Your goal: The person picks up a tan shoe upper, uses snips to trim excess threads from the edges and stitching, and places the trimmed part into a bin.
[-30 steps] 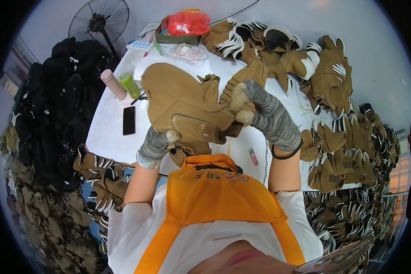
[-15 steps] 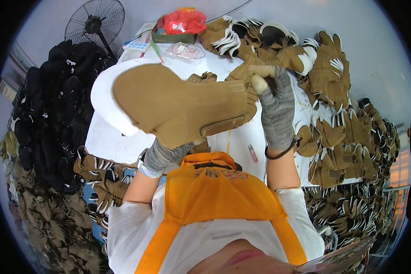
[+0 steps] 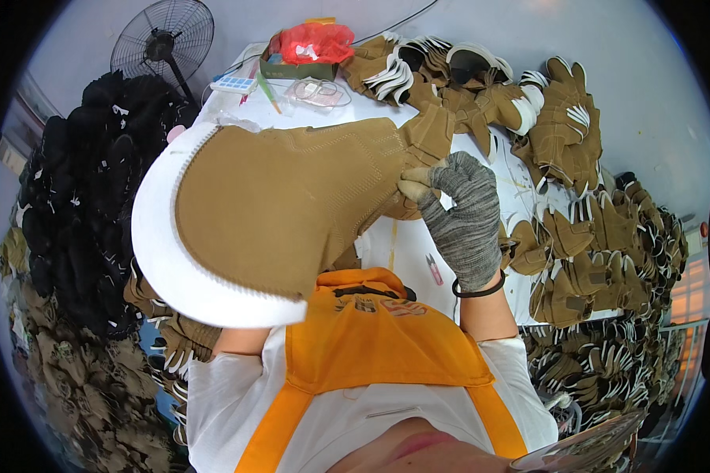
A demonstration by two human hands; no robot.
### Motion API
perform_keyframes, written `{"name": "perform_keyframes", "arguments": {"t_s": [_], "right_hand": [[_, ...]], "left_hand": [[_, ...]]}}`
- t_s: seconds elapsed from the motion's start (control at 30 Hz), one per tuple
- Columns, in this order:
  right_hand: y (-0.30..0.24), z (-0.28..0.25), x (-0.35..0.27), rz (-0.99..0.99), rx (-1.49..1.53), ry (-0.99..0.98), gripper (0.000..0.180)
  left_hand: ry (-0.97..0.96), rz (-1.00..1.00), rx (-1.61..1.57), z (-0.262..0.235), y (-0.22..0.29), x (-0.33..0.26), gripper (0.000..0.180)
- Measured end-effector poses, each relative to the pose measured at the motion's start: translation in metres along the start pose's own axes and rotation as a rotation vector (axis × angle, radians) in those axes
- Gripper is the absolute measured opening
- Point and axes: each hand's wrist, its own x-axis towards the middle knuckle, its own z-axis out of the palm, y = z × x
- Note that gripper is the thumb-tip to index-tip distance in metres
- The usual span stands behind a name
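A brown boot upper [image 3: 268,197] with a broad white lining edge [image 3: 166,260] along its curved end hangs in front of me, above the table. The fingertips of my right hand [image 3: 461,225], in a grey knitted glove with pale tips, are closed on its narrow end at the right. A small white tag or scrap shows by those fingers. The upper covers my left hand completely; only part of that forearm shows below the white edge. Small pink-handled thread snips [image 3: 435,270] lie on the table, below my right hand.
The white table [image 3: 402,244] bears stacked brown uppers [image 3: 564,126] at the back and right. Behind stands a box [image 3: 296,69] with a red plastic bag [image 3: 317,43]. Black pieces [image 3: 87,205] are heaped at the left, near a fan [image 3: 162,46].
The upper has come nearer to me and turned, with its white edge swinging down and left. My right hand has moved down and a little left. My left hand has become hidden behind the upper.
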Motion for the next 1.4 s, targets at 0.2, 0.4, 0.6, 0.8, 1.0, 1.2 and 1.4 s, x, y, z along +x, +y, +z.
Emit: {"name": "perform_keyframes", "arguments": {"t_s": [0.2, 0.4, 0.6, 0.8, 1.0, 1.2, 1.4], "right_hand": [[0.009, 0.010, 0.001, -0.049, -0.080, -0.060, 0.020], [0.013, 0.011, -0.019, 0.004, 0.372, -0.135, 0.032], [0.046, -0.011, -0.016, 0.379, 0.438, -0.010, 0.024], [0.061, 0.007, -0.026, 0.213, 0.076, 0.100, 0.030], [0.037, 0.021, -0.023, 0.304, 0.704, -0.144, 0.062], [0.046, 0.038, -0.042, 0.423, 0.692, -0.140, 0.070], [0.034, 0.028, -0.040, 0.648, 0.775, -0.078, 0.062]], "left_hand": [[0.032, -0.017, -0.022, 0.000, -0.005, -0.006, 0.046], [0.060, -0.032, -0.016, 0.009, -0.014, -0.009, 0.046], [0.115, -0.169, -0.251, 0.026, -0.023, -0.010, 0.045], [0.056, -0.223, -0.388, 0.025, -0.015, -0.007, 0.052], [0.002, -0.070, -0.388, 0.029, 0.007, 0.006, 0.052], [-0.232, -0.248, -0.854, 0.034, -0.004, 0.010, 0.062], [-0.379, -0.248, -0.648, 0.030, -0.013, 0.007, 0.061]]}}
